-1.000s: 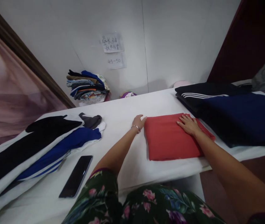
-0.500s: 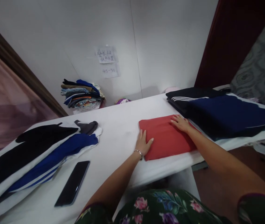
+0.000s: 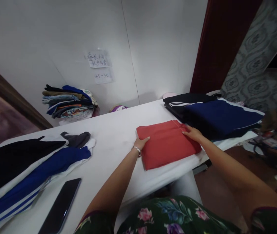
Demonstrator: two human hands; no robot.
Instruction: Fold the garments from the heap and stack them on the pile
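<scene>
A red folded garment (image 3: 166, 148) lies as a flat rectangle near the table's front edge. My left hand (image 3: 141, 143) grips its left side, thumb on top and the fingers out of sight at or under the edge. At the far right corner my right hand (image 3: 193, 133) pinches the cloth, its thumb on the upper face and the other fingers mostly hidden. Just beyond my right hand sits a pile of dark folded clothes with a navy garment (image 3: 222, 117) on top.
The table (image 3: 114, 136) has a white cover. Black and blue striped clothes (image 3: 55, 165) spread over its left side, beside a phone (image 3: 61, 203). A stack of folded clothes (image 3: 68, 102) stands by the wall, below handwritten paper signs (image 3: 99, 60).
My hands have gone from lying flat on the red garment to gripping its left side and far right corner. The camera view has turned to the right.
</scene>
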